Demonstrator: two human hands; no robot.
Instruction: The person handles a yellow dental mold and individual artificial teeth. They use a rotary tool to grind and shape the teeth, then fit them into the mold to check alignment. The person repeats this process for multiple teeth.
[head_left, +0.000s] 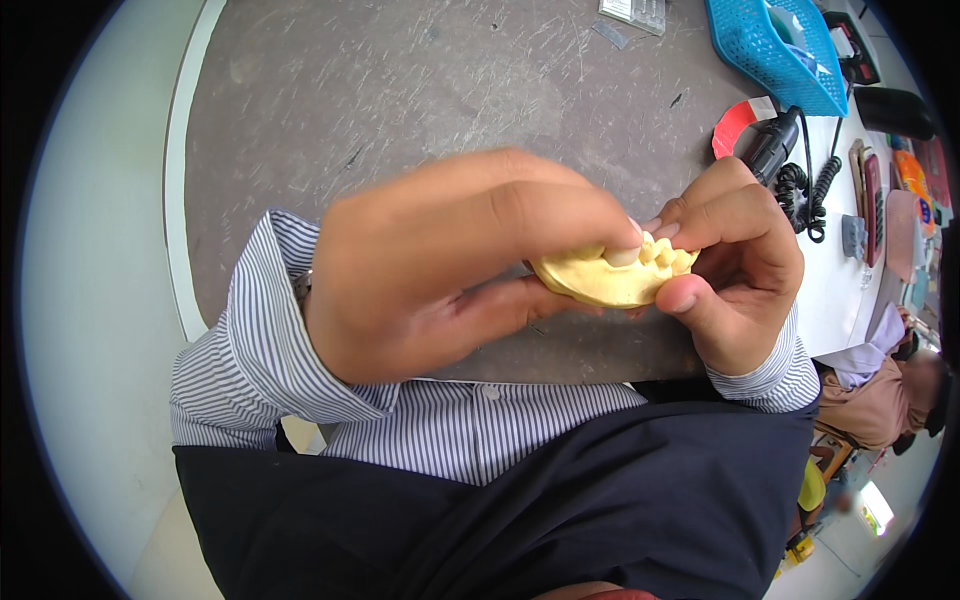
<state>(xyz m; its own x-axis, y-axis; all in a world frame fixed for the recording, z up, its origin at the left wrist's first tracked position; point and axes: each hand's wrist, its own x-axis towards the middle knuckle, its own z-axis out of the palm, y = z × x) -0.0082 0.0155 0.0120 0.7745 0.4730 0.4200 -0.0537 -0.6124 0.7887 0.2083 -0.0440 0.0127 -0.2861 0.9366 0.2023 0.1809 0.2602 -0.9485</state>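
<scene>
A yellow dental cast [610, 284] with a row of teeth along its upper edge is held up over the near part of the table. My left hand [430, 260] grips its left end, the fingers reaching across the top and the thumb side below. One fingertip rests by a paler, whitish tooth [623, 257] on the cast. My right hand [745, 265] pinches the right end, with the thumb on the front face and the fingers at the teeth. Fingers of both hands nearly meet at the top of the cast. The cast's far side is hidden.
The scratched grey-brown tabletop [400, 110] has a pale edge at left. A blue plastic basket [770, 60], a red curved piece [738, 128] and a black handpiece [775, 145] with a coiled cord [820, 195] lie at the far right. Another person [875, 400] sits at right.
</scene>
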